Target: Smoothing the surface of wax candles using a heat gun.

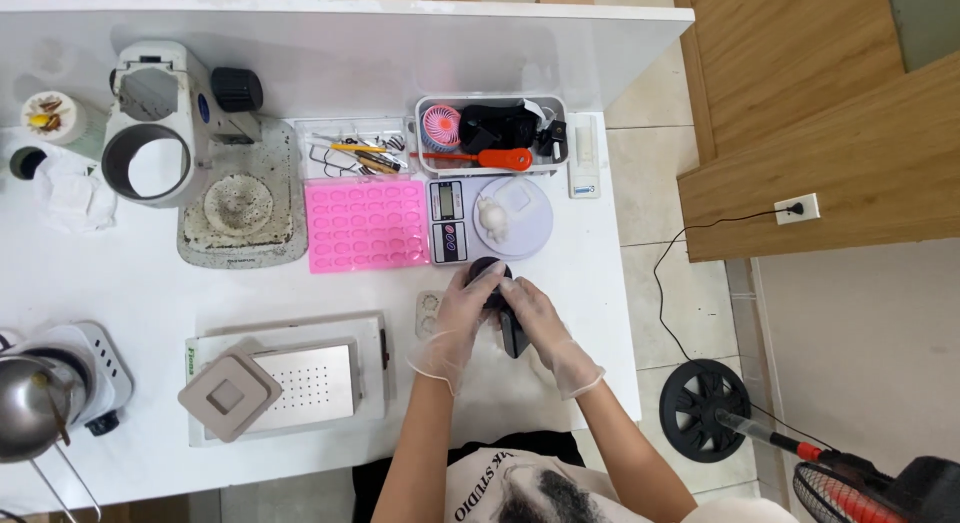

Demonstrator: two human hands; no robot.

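hands: left hand (468, 305) and right hand (530, 318) both gripping black object (492, 273) | near digital scale (490, 221) on white table (120, 283)

the black object (497, 288) gripped between the gloved left hand (463, 311) and gloved right hand (533, 318) is largely covered by the fingers; its kind cannot be told. a small moulded tray (428, 313) just left of the grip is half hidden under the left hand. far left of the grip, a metal bowl (25, 408) is cut by the frame edge. at lower right, a red-grilled fan (850, 493) is cropped. the bin contents (495, 128) above the grip are too small to identify.
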